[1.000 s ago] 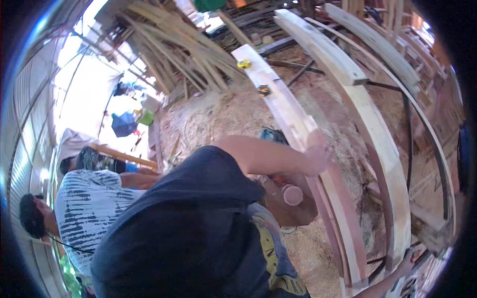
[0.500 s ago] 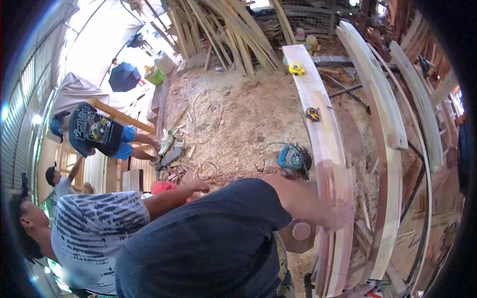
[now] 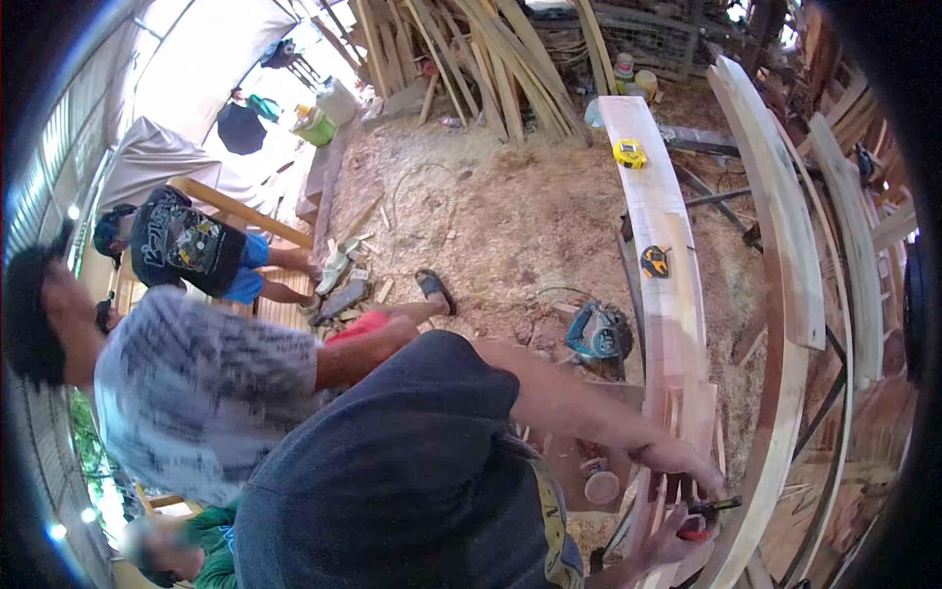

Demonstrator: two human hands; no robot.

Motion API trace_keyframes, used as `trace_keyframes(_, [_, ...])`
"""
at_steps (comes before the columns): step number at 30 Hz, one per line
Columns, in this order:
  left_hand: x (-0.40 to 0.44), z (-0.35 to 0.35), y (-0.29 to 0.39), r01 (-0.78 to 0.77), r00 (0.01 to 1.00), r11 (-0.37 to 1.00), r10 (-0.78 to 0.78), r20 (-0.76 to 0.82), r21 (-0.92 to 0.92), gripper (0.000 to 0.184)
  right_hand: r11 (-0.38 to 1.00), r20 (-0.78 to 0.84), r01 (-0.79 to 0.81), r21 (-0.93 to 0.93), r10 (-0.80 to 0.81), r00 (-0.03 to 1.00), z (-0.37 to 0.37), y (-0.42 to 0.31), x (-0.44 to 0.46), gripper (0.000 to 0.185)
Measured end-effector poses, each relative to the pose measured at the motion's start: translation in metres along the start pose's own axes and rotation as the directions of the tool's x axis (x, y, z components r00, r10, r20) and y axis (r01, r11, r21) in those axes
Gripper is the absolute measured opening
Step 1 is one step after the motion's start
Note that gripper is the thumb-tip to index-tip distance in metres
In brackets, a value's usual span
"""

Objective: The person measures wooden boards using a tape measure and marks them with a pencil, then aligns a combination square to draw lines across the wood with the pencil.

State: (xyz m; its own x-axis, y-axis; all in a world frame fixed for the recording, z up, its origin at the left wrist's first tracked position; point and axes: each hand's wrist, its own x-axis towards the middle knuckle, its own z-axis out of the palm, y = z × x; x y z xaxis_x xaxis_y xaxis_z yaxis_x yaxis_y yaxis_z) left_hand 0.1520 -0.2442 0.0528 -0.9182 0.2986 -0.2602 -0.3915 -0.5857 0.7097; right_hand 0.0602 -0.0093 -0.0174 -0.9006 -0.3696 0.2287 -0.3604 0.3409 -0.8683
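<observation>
On my feed the left hand (image 3: pixel 667 542) is closed around a red-and-black tool (image 3: pixel 698 535) by the near end of the long board (image 3: pixel 675 334). Right hand (image 3: pixel 679 459) is just beside it, can't tell if it's gripping. Yellow tape measure (image 3: pixel 629 154) sits at the far end, blue power tool (image 3: pixel 595 332) on the ground left.
</observation>
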Motion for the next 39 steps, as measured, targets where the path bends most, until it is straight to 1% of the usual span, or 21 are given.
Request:
trace_keyframes(1, [-0.003,-0.002,0.000,-0.035,0.999,0.994,0.034,0.016,0.101,0.068,0.995,-0.022,0.092,-0.033,-0.093,0.995,0.012,-0.017,-0.002,0.068])
trace_keyframes(2, [-0.006,-0.004,0.001,-0.072,0.997,0.977,0.066,0.036,0.202,0.068,0.957,0.090,0.260,-0.125,-0.250,0.964,0.012,-0.004,0.000,0.073])
trace_keyframes(4, [0.000,-0.013,-0.008,-0.078,0.997,0.911,0.068,0.038,0.406,0.072,0.973,0.072,0.231,-0.026,-0.229,0.971,0.029,-0.011,-0.010,0.069])
trace_keyframes(6, [0.008,-0.021,-0.019,-0.022,0.996,0.846,0.064,-0.062,0.533,0.071,0.987,0.063,0.160,-0.031,-0.158,0.985,0.042,-0.027,-0.018,0.063])
trace_keyframes(9, [0.013,-0.020,-0.026,0.080,0.965,0.755,0.105,-0.239,0.651,0.064,0.904,0.102,0.354,-0.241,-0.339,0.935,0.051,-0.057,-0.020,0.065])
trace_keyframes(10, [0.003,-0.009,-0.020,0.117,0.944,0.733,0.128,-0.305,0.670,0.061,0.954,0.091,0.263,-0.141,-0.253,0.963,0.057,-0.048,-0.025,0.068])
trace_keyframes(11, [-0.005,0.000,-0.017,0.150,0.926,0.710,0.143,-0.350,0.688,0.058,0.990,0.100,0.112,0.091,-0.121,0.988,0.062,-0.037,-0.033,0.068])
trace_keyframes(13, [-0.004,-0.010,-0.029,0.060,0.909,0.801,0.203,-0.363,0.596,0.049,0.963,0.141,0.042,0.267,-0.082,0.987,0.072,-0.065,-0.034,0.070])
trace_keyframes(14, [-0.021,-0.008,-0.013,0.044,0.927,0.800,0.191,-0.324,0.599,0.042,0.927,0.263,-0.041,0.373,-0.063,0.963,0.070,-0.089,-0.024,0.072])
trace_keyframes(15, [-0.017,-0.020,-0.019,0.056,0.912,0.750,0.230,-0.339,0.660,0.039,0.953,0.236,-0.008,0.303,-0.067,0.970,0.068,-0.080,-0.026,0.069])
trace_keyframes(16, [-0.026,-0.022,-0.001,0.191,0.918,0.625,0.160,-0.363,0.757,0.039,0.959,0.150,0.203,0.198,-0.234,0.960,0.070,-0.066,-0.023,0.063])
trace_keyframes(18, [-0.028,-0.051,-0.016,0.133,0.926,0.580,0.216,-0.309,0.804,0.043,0.994,0.080,0.031,0.101,-0.039,0.996,0.049,-0.078,-0.032,0.050])
trace_keyframes(19, [-0.034,-0.063,-0.014,0.164,0.950,0.697,0.078,-0.302,0.698,0.041,0.996,0.044,-0.062,0.064,0.059,0.997,0.037,-0.085,-0.037,0.044])
trace_keyframes(20, [-0.040,-0.066,-0.015,0.191,0.951,0.672,0.053,-0.304,0.715,0.040,0.992,-0.025,-0.108,0.070,0.110,0.994,0.029,-0.074,-0.041,0.042])
trace_keyframes(22, [-0.054,-0.072,-0.018,0.226,0.957,0.652,-0.012,-0.289,0.723,0.038,0.996,-0.125,-0.067,-0.051,0.060,0.990,0.007,-0.053,-0.053,0.038])
trace_keyframes(24, [-0.066,-0.087,-0.025,0.273,0.956,0.662,-0.105,-0.274,0.698,0.036,0.944,-0.135,0.081,-0.320,-0.130,0.982,-0.016,-0.031,-0.061,0.034])
trace_keyframes(28, [-0.063,-0.109,-0.008,0.354,0.935,0.712,-0.257,-0.244,0.606,0.030,0.957,-0.149,-0.156,-0.246,0.121,0.981,-0.032,-0.015,-0.071,0.029])
trace_keyframes(30, [-0.058,-0.124,-0.003,0.427,0.903,0.712,-0.361,-0.231,0.557,0.029,0.947,-0.045,-0.281,-0.155,0.277,0.960,-0.037,-0.011,-0.076,0.028])
trace_keyframes(35, [-0.010,-0.132,0.038,0.351,0.929,0.686,-0.338,-0.149,0.638,0.028,0.849,0.115,-0.527,0.050,0.519,0.847,-0.023,0.010,-0.062,0.026])
trace_keyframes(36, [0.003,-0.135,0.044,0.295,0.949,0.633,-0.279,-0.144,0.715,0.027,0.818,0.131,-0.568,0.088,0.556,0.821,-0.021,0.012,-0.053,0.024])
trace_keyframes(39, [0.047,-0.154,0.055,0.203,0.976,0.475,-0.166,-0.140,0.856,0.027,0.847,0.033,-0.513,0.142,0.514,0.857,-0.006,0.048,-0.032,0.022])
